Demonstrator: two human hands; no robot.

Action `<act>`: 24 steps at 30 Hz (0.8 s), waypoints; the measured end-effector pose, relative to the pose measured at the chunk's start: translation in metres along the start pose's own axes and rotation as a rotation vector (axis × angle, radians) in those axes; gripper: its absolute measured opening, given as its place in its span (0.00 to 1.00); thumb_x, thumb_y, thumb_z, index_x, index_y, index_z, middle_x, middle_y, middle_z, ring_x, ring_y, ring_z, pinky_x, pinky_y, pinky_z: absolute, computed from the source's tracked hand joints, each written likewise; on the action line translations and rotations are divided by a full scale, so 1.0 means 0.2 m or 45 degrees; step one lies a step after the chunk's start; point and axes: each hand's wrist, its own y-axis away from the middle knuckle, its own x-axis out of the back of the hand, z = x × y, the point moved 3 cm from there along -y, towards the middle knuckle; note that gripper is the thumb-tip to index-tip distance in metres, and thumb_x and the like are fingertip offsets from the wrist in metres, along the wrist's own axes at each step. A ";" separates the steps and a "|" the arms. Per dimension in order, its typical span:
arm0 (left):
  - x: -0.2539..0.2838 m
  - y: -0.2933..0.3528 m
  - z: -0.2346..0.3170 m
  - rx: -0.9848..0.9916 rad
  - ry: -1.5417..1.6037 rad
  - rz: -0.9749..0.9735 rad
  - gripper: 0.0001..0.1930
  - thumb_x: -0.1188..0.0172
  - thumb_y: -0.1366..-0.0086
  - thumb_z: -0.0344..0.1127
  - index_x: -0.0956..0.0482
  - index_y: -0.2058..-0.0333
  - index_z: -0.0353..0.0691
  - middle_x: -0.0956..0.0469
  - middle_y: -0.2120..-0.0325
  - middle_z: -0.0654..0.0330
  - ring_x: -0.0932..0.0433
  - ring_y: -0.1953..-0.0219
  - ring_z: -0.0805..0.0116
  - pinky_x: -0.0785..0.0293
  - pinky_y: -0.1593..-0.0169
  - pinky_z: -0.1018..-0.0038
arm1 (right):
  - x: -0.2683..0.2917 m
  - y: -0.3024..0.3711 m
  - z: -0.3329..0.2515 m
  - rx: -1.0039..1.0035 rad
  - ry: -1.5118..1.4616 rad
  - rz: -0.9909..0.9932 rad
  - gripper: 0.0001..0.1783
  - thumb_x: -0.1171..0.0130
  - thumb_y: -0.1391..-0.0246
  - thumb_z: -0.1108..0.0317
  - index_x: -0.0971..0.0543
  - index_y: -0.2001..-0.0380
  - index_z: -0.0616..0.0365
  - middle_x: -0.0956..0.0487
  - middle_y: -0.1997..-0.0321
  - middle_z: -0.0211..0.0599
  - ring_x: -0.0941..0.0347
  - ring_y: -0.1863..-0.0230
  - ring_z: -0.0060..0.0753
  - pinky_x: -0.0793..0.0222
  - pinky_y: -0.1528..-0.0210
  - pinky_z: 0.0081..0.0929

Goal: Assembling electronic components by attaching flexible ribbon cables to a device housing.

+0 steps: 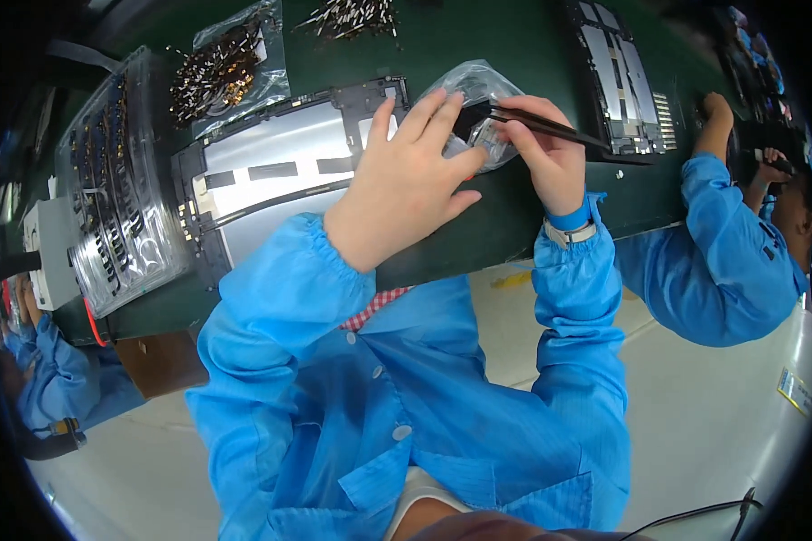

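Tweezers (559, 130) seem light and stiff, best held mid-way: right hand (558, 167) pinches them, left hand (401, 176) spreads wide.

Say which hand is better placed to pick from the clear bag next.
Right, I'd judge: the right hand holds dark tweezers over the clear bag, while the left hand shows no tool.

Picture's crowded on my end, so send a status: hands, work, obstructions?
Right hand holding black tweezers at clear plastic bag. Left hand spread, fingers by bag, contact unclear. Left hand partly hides silver-and-black panel.
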 end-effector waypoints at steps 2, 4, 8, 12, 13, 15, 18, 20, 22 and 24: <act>-0.01 -0.01 0.00 0.020 0.032 0.004 0.16 0.37 0.51 0.44 0.25 0.63 0.51 0.37 0.46 0.49 0.42 0.42 0.53 0.44 0.45 0.50 | 0.00 0.00 -0.01 0.084 0.148 0.062 0.12 0.44 0.52 0.78 0.25 0.60 0.63 0.24 0.64 0.35 0.28 0.62 0.25 0.32 0.58 0.20; -0.01 -0.01 0.00 0.037 0.065 0.010 0.16 0.37 0.52 0.44 0.25 0.63 0.51 0.37 0.46 0.50 0.41 0.42 0.53 0.44 0.46 0.50 | 0.00 0.01 -0.02 0.171 0.301 0.124 0.11 0.42 0.55 0.78 0.23 0.64 0.62 0.22 0.64 0.36 0.26 0.63 0.27 0.31 0.59 0.22; -0.01 -0.01 0.00 0.056 0.045 0.004 0.15 0.37 0.51 0.44 0.25 0.64 0.51 0.37 0.46 0.50 0.41 0.42 0.54 0.43 0.46 0.51 | -0.01 0.02 0.01 0.006 0.121 0.160 0.10 0.40 0.57 0.79 0.22 0.67 0.62 0.21 0.65 0.36 0.26 0.63 0.27 0.31 0.60 0.21; -0.02 -0.01 -0.01 0.063 0.063 0.018 0.14 0.38 0.50 0.44 0.25 0.64 0.52 0.38 0.46 0.51 0.42 0.42 0.54 0.43 0.46 0.52 | -0.01 0.02 0.00 0.024 0.191 0.140 0.10 0.40 0.57 0.79 0.21 0.68 0.62 0.21 0.66 0.35 0.26 0.63 0.25 0.31 0.60 0.21; -0.02 -0.01 -0.01 0.068 0.065 0.016 0.14 0.38 0.50 0.44 0.25 0.64 0.52 0.38 0.46 0.51 0.42 0.42 0.54 0.43 0.46 0.52 | -0.01 0.02 0.00 0.020 0.189 0.136 0.10 0.40 0.57 0.79 0.21 0.68 0.62 0.21 0.66 0.35 0.26 0.63 0.25 0.31 0.60 0.21; -0.02 -0.01 -0.01 0.071 0.062 0.006 0.14 0.38 0.50 0.44 0.25 0.63 0.52 0.38 0.46 0.51 0.42 0.42 0.54 0.44 0.45 0.52 | -0.02 0.02 0.00 0.024 0.216 0.141 0.10 0.39 0.58 0.79 0.21 0.67 0.62 0.21 0.65 0.35 0.26 0.64 0.25 0.31 0.61 0.21; -0.02 0.00 -0.01 0.073 0.066 0.004 0.14 0.38 0.49 0.44 0.25 0.63 0.52 0.38 0.46 0.50 0.42 0.42 0.54 0.44 0.45 0.52 | -0.01 0.02 0.01 0.016 0.208 0.140 0.10 0.39 0.58 0.79 0.21 0.67 0.62 0.21 0.65 0.35 0.26 0.64 0.25 0.31 0.61 0.21; -0.02 0.00 -0.01 0.075 0.071 0.005 0.14 0.38 0.49 0.44 0.25 0.63 0.52 0.38 0.46 0.50 0.42 0.42 0.54 0.45 0.45 0.52 | -0.02 0.02 0.00 0.001 0.215 0.141 0.10 0.39 0.58 0.79 0.21 0.67 0.62 0.21 0.65 0.35 0.26 0.64 0.25 0.31 0.61 0.21; -0.02 0.00 -0.01 0.076 0.073 0.006 0.14 0.38 0.50 0.44 0.25 0.64 0.52 0.38 0.46 0.50 0.42 0.42 0.54 0.45 0.45 0.52 | -0.02 0.02 0.00 -0.011 0.221 0.143 0.10 0.39 0.58 0.79 0.21 0.67 0.62 0.20 0.66 0.35 0.26 0.65 0.25 0.31 0.61 0.21; -0.03 0.00 -0.01 0.077 0.082 0.014 0.14 0.38 0.50 0.43 0.25 0.64 0.52 0.38 0.46 0.50 0.42 0.42 0.54 0.44 0.45 0.52 | -0.02 0.02 0.00 -0.016 0.228 0.149 0.10 0.40 0.58 0.79 0.21 0.68 0.62 0.21 0.65 0.34 0.26 0.64 0.25 0.31 0.61 0.21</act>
